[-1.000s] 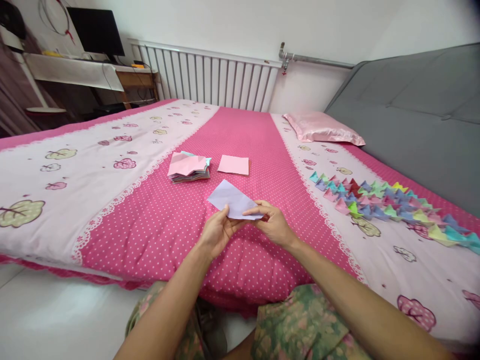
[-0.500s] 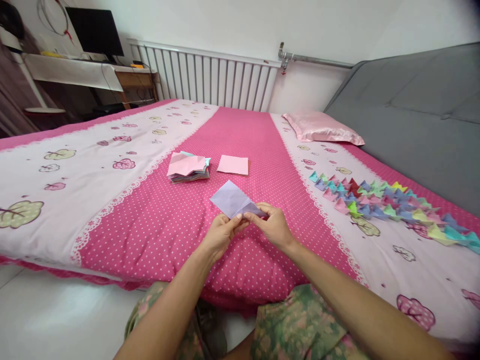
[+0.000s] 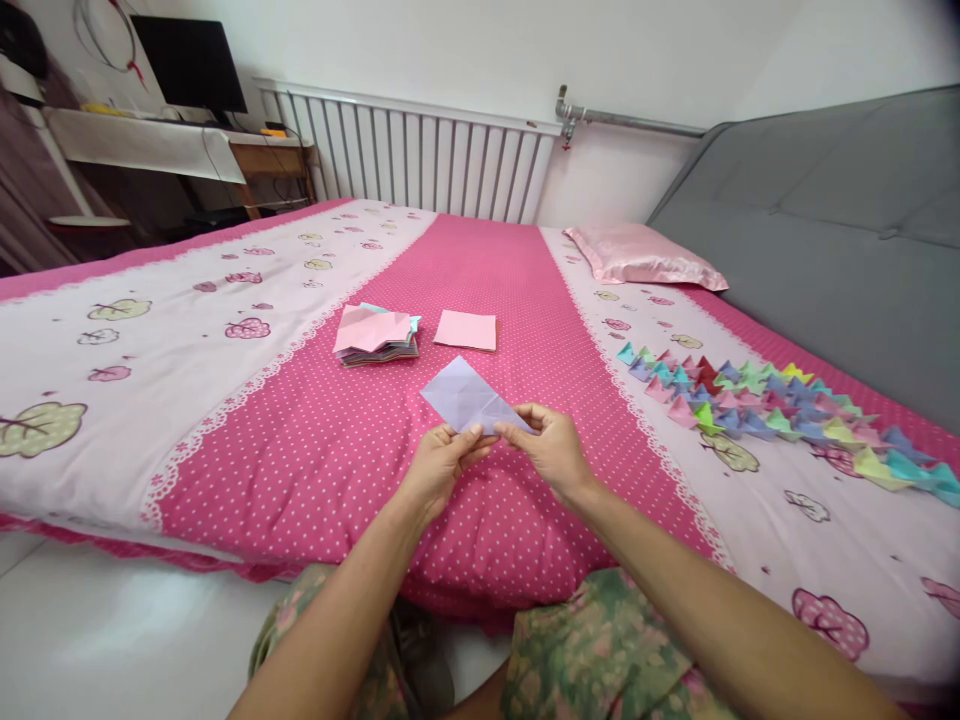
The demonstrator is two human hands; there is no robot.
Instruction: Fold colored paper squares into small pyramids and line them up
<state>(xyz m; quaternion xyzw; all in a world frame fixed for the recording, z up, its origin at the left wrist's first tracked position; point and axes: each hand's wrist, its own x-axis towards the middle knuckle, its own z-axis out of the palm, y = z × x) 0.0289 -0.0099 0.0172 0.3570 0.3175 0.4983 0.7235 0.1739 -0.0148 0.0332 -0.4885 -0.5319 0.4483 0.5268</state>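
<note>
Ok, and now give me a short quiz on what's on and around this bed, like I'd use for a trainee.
1. What colour is the paper sheet that the left hand and the right hand are holding?
2. True or false: the small folded papers lie on the bed.
3. What colour is the top sheet of the left paper stack?
a) green
b) pink
c) black

Key:
1. Light purple.
2. True.
3. b
</note>
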